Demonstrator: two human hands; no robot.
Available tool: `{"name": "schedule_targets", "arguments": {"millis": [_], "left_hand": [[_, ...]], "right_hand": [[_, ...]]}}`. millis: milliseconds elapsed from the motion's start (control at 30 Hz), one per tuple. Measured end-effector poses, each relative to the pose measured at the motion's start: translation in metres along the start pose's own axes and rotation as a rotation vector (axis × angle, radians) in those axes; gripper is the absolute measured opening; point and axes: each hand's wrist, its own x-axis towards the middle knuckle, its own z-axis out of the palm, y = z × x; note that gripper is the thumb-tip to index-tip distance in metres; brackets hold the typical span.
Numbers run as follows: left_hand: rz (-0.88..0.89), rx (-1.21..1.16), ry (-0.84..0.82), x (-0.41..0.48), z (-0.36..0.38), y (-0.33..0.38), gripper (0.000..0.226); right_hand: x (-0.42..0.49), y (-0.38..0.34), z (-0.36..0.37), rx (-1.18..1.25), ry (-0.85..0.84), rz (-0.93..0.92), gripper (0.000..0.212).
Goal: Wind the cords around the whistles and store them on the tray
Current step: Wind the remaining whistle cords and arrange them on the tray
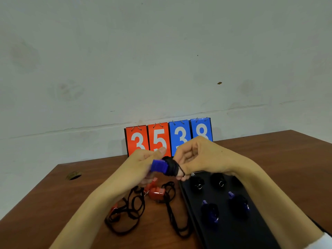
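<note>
Head view: your left hand (143,159) has its grip clamped on the blue whistle (159,166), thumb on top, held in the air just past the tray's (233,236) far left corner. Your right hand (199,159) has its grip pinched on the last short loop of the black cord (171,168), which is wound thickly around the whistle's body.

The likely failure is the coil springing open. If you release that end loop before it is tucked or held down, the turns may slacken and slide off toward the mouthpiece on the way to the tray. Setting it down carelessly could also knock a stored bundle.

Count on the tray: four wound whistles, two dark ones at the far end and two blue ones nearer you. Left of the tray, on the tabletop (53,194), lie two red whistles (156,192) and possibly a third, half hidden by your forearm. Their loose cords (129,212) overlap and could snag. Behind the tray stands one scoreboard (168,139) with four cards.
</note>
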Motion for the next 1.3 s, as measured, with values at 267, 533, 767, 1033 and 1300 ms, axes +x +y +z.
{"name": "schedule_targets", "arguments": {"millis": [267,533,767,1033,1300], "left_hand": [[-0.034,-0.161,-0.093,-0.001,0.017,-0.002,0.054],[0.129,-0.096,-0.013,-0.004,0.024,0.001,0.045],[0.12,0.112,-0.085,-0.004,0.028,-0.003,0.037],[0.148,0.348,-0.158,-0.008,0.02,-0.006,0.037],[0.313,0.419,-0.109,-0.007,-0.005,-0.004,0.045]], "right_hand": [[0.001,0.002,-0.008,0.06,0.277,-0.057,0.01],[0.006,0.006,-0.014,0.071,0.564,0.016,0.01],[0.016,0.024,-0.011,-0.196,0.667,0.105,0.015],[0.021,0.026,0.01,-0.624,0.459,0.141,0.006],[0.019,0.026,0.018,-0.421,0.04,0.11,0.01]]}}
